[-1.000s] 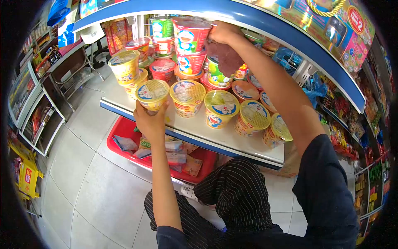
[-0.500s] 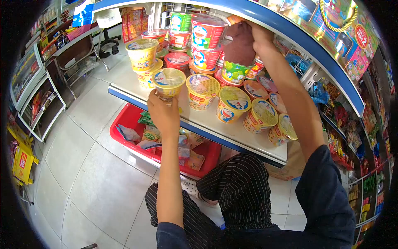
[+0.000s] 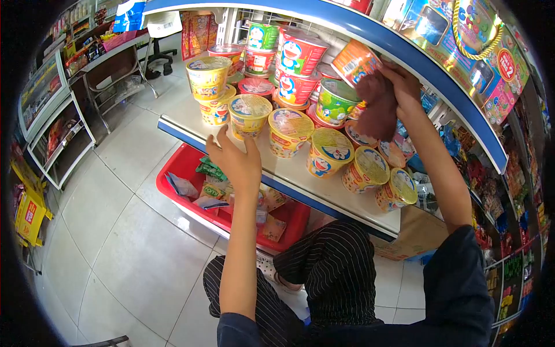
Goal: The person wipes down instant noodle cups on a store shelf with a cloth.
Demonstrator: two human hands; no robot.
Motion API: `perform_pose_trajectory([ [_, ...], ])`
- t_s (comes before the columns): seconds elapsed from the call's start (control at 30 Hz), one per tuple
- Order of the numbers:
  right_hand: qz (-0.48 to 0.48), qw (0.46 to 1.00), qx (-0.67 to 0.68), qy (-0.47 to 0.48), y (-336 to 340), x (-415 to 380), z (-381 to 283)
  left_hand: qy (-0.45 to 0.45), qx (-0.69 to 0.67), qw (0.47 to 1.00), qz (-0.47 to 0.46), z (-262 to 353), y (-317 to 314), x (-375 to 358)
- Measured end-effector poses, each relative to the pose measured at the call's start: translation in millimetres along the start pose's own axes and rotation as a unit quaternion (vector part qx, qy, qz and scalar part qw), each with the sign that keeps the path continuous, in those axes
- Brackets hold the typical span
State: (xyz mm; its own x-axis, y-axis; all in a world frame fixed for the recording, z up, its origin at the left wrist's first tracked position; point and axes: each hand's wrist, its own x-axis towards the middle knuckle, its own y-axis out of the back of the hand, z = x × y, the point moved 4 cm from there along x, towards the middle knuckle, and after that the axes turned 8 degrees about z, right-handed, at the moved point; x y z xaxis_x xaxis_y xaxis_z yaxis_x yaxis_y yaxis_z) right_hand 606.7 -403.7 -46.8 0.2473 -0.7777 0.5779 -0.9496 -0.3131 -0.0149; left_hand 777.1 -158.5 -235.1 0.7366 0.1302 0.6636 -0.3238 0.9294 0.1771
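Left grip (image 3: 237, 162) loosened from yellow cup (image 3: 249, 117).

The cloth (image 3: 377, 110) is plain dark maroon, and the cup next to it (image 3: 354, 62) is orange-red with a multicoloured print. The front cups (image 3: 290, 134) are yellow, with blue-and-white cartoon pictures; one taller stack (image 3: 299, 53) is red, and a nearby tub (image 3: 335, 105) green. The shelf (image 3: 277, 166) is off-white with a blue edge, the basket (image 3: 299, 222) bright red, the trousers (image 3: 341, 277) black with thin white stripes, the sleeve (image 3: 459, 277) navy.
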Motion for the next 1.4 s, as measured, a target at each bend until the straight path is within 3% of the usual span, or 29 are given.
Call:
perform_pose_trajectory([
  [0.1,-0.034,0.996,-0.078,0.01,7.9,-47.6,-29.7,-0.074,-0.025,0.993,0.093,34.6,31.4,15.1],
  [0.17,-0.055,0.986,-0.147,0.054,12.7,-77.8,-42.8,-0.104,-0.142,0.982,0.062,52.6,43.8,23.3],
  [0.23,-0.121,0.976,-0.108,0.144,7.4,-115.8,-54.4,-0.104,-0.282,0.953,-0.03,71.5,47.7,20.5],
  [0.3,-0.216,0.909,-0.172,0.312,-7.9,-144.3,-67.7,-0.073,-0.352,0.929,-0.087,105.3,53.4,10.4],
  [0.37,-0.253,0.85,-0.163,0.432,-34.4,-172.1,-84.5,-0.035,-0.447,0.881,-0.149,83.6,41.7,8.3],
  [0.4,-0.253,0.866,-0.14,0.407,-46.4,-176.0,-82.9,-0.011,-0.49,0.853,-0.178,72.7,36.4,6.8],
  [0.47,-0.26,0.893,-0.089,0.358,-75.8,-178.9,-80.5,0.025,-0.442,0.888,-0.125,55.8,53.1,21.0],
  [0.5,-0.228,0.89,-0.019,0.395,-93.3,-181.1,-81.0,0.049,-0.428,0.898,-0.092,40.2,59.4,30.9],
  [0.57,-0.294,0.93,0.088,0.203,-122.6,-196.2,-72.1,0.185,-0.418,0.889,-0.026,-4.4,72.3,53.9],
  [0.6,-0.296,0.917,0.097,0.249,-135.3,-205.5,-74.7,0.254,-0.438,0.863,-0.006,-23.9,80.4,59.4],
  [0.7,-0.362,0.91,0.137,0.15,-170.0,-234.7,-64.9,0.457,-0.627,0.631,-0.02,-58.9,117.1,53.2],
  [0.73,-0.375,0.908,0.139,0.128,-179.8,-243.8,-56.8,0.472,-0.648,0.598,0.017,-63.6,134.3,47.0],
  [0.87,-0.455,0.883,0.097,0.059,-209.0,-274.6,-17.5,0.525,-0.568,0.606,0.185,-92.4,194.2,62.0],
  [0.97,-0.514,0.832,0.138,-0.154,-234.5,-293.8,23.6,0.509,-0.583,0.587,0.24,-104.4,222.6,60.2],
  [1.17,-0.457,0.657,0.258,-0.542,-273.2,-315.7,42.8,0.531,-0.585,0.567,0.234,-113.6,236.3,53.4],
  [1.33,-0.421,0.571,0.364,-0.604,-291.9,-317.0,44.9,0.525,-0.591,0.581,0.195,-115.4,232.1,47.2],
  [1.4,-0.4,0.565,0.42,-0.586,-291.9,-312.7,37.5,0.531,-0.539,0.629,0.179,-111.5,219.8,38.6],
])
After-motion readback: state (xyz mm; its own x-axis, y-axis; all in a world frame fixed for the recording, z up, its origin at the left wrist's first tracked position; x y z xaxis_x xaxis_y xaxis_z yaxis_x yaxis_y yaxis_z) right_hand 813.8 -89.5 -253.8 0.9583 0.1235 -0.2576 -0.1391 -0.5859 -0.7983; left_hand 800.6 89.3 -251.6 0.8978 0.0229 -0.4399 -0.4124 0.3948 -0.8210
